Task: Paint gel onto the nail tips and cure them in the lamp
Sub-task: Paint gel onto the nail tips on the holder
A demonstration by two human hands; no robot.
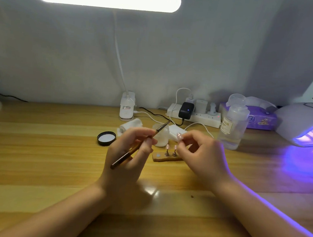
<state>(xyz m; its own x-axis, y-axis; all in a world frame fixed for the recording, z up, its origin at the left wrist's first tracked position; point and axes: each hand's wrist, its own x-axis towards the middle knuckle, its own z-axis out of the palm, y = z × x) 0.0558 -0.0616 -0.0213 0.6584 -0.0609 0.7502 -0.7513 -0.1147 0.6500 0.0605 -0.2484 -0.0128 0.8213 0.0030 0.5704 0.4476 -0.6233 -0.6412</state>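
My left hand (130,153) grips a brown gel brush (140,145), bristles pointing up and right over a small frosted gel jar (160,137). My right hand (201,153) pinches a pale pink nail tip (179,136) between thumb and fingers, just right of the brush end. Below both hands a wooden holder strip (164,158) lies on the table with two pink nail tips (171,148) standing on small stands. The white curing lamp (305,124) sits at the far right, glowing violet inside.
A black jar lid (106,137) lies left of the jar. A clear liquid bottle (233,124), a purple tissue pack (260,119), a power strip (195,115) with cables and a desk lamp base (127,106) line the back of the wooden table (36,155).
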